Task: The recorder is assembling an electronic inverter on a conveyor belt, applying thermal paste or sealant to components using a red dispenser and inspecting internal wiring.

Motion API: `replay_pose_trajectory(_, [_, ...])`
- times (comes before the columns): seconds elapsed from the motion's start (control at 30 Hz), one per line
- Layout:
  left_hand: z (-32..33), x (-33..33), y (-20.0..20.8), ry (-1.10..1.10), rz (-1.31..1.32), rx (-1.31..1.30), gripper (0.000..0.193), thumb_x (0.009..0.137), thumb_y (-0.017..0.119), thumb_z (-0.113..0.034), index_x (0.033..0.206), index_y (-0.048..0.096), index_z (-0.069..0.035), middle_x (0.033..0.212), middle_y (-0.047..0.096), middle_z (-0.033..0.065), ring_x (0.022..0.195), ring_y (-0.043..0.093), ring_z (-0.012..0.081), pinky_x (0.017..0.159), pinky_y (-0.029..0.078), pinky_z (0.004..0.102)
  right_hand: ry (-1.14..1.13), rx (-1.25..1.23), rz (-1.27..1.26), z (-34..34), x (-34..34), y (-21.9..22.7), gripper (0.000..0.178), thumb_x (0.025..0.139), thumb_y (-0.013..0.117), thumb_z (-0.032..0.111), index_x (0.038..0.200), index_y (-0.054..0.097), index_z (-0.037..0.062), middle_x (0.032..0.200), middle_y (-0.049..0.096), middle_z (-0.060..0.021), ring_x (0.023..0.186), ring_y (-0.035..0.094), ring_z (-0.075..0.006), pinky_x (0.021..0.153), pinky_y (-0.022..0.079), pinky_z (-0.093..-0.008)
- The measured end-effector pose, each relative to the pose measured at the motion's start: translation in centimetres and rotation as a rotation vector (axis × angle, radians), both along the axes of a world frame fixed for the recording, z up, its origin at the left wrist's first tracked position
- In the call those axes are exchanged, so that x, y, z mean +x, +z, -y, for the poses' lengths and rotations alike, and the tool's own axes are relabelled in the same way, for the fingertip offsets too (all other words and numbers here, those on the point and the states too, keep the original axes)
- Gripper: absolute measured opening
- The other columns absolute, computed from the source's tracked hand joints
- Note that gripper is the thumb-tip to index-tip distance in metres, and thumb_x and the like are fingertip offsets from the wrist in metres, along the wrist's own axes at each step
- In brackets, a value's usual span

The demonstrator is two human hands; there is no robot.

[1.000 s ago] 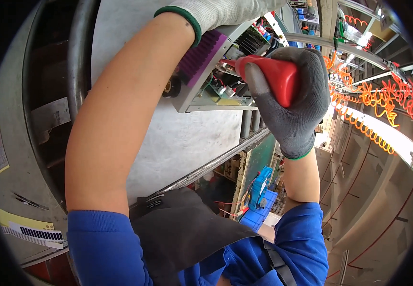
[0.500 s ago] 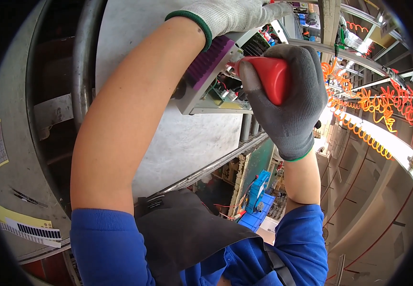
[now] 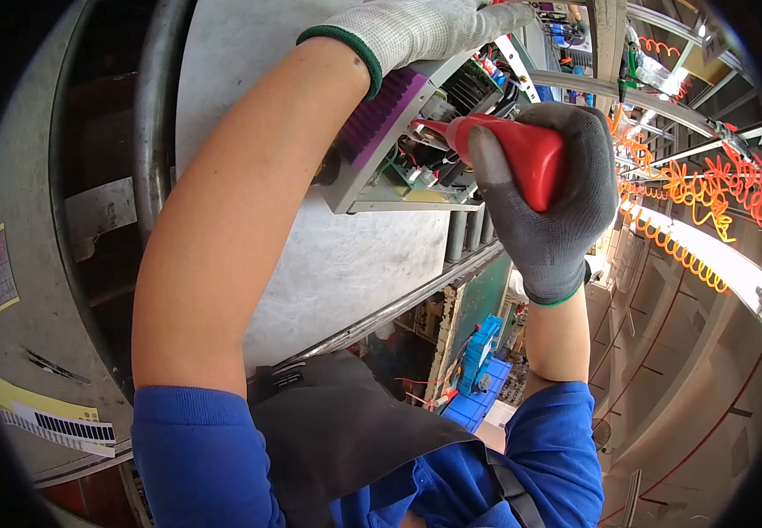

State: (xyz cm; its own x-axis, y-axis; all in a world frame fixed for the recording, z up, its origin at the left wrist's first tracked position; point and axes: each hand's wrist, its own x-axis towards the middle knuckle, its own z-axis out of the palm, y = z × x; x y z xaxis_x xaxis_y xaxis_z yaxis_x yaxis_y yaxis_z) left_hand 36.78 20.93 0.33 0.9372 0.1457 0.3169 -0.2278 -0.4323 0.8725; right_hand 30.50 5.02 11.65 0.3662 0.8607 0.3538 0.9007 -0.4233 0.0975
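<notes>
My right hand [image 3: 557, 194], in a dark grey knit glove, is wrapped round a red squeeze bottle [image 3: 531, 158]. The bottle's tapered nozzle points left, its tip over the inside of an open metal-framed electronic unit [image 3: 384, 167]. Wires, connectors and a black finned heat sink [image 3: 473, 85] show inside that unit; a purple finned block [image 3: 385, 114] lines its left side. My left hand [image 3: 425, 33], in a white knit glove with a green cuff, reaches over the far end of the unit. Its visible fingers stretch to the right; the rest is cut off by the upper edge.
Under the unit lies a grey worktop [image 3: 346, 273] with metal rollers [image 3: 465, 233] along its right side. A thick metal rail [image 3: 154, 106] runs on the left. Orange coiled hoses [image 3: 689, 189] hang at the right, and a blue bin [image 3: 478, 396] stands below the worktop edge.
My right hand has moved right and slightly down with the red bottle, and more of its nozzle shows now. My left hand has shifted slightly left.
</notes>
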Motion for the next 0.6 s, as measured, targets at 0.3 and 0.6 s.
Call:
replay_pose_trajectory(0.3, [0.1,-0.1,-0.4,0.018,0.043,-0.009,0.066,0.103,0.029,-0.057,0.123,0.065,-0.007,0.131,0.062,0.0182,0.127,0.054,0.0344,0.110,0.037,0.0446,0.045,-0.059,0.048,-0.8,1.1,-1.3,0.030,0.071,0.086,0.019,0.088,0.063,0.0080,0.083,0.061,-0.0085,0.070,0.064,-0.0264,0.061,0.052,-0.0353])
replay_pose_trajectory(0.6, [-0.1,-0.2,-0.1,-0.001,0.013,0.006,0.068,0.102,0.028,-0.059,0.120,0.067,-0.006,0.128,0.064,0.0192,0.124,0.056,0.0354,0.108,0.039,0.0464,0.016,-0.107,0.027,-1.0,-0.2,-0.1,0.030,0.070,0.086,0.017,0.088,0.064,0.0082,0.083,0.061,-0.0088,0.069,0.064,-0.0259,0.060,0.052,-0.0341])
